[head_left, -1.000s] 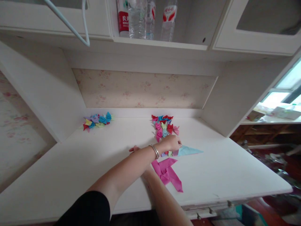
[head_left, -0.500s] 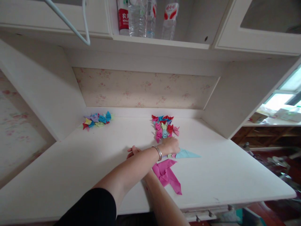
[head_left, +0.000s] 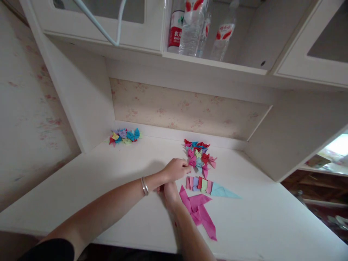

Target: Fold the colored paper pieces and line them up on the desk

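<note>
My left hand [head_left: 177, 169], with silver bangles at the wrist, is closed with its fingertips bent together beside the pile of small folded papers [head_left: 198, 154]. Whatever is in its fingers, if anything, cannot be made out. Under my left wrist, my right hand [head_left: 170, 192] looks curled, its fingers largely hidden and something dark and reddish by them. To the right lies a row of small folded paper pieces [head_left: 195, 184] in pink, purple, red and green, meeting a pale blue paper cone [head_left: 224, 191]. Below it is a large pink folded paper shape [head_left: 197, 208].
Another heap of colourful folded papers [head_left: 124, 135] sits at the back left of the white tabletop [head_left: 130, 156]. Plastic bottles [head_left: 191, 34] stand on the shelf overhead. A white cable [head_left: 104, 30] hangs by the cupboard.
My left hand has come back leftward from the paper row, uncovering it. My right hand, earlier with fingers apart, has drawn in under my left wrist. The view has shifted and tilted.
</note>
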{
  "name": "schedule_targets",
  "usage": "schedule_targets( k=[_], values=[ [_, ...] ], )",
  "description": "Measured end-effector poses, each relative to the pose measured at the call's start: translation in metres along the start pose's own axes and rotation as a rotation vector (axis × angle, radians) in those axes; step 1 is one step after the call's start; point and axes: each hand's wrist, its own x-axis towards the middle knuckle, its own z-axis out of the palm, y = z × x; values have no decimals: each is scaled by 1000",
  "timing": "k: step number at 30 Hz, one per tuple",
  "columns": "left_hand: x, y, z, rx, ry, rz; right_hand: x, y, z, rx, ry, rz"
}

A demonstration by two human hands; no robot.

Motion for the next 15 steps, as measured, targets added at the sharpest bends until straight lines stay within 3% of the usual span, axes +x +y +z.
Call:
schedule_targets(
  k=[3,6,9,15],
  values=[
    [-31,-22,-25,-282,163,-263,-1,-1,4,43,40,-24],
    [-64,-49,-43,-548,275,-468,-1,-8,3,144,-4,35],
    [-90,-77,-56,-672,305,-568,7,-22,-1,166,-40,179],
    [-98,-103,-67,-821,246,-642,62,-54,14,-246,-127,237]
  ],
)
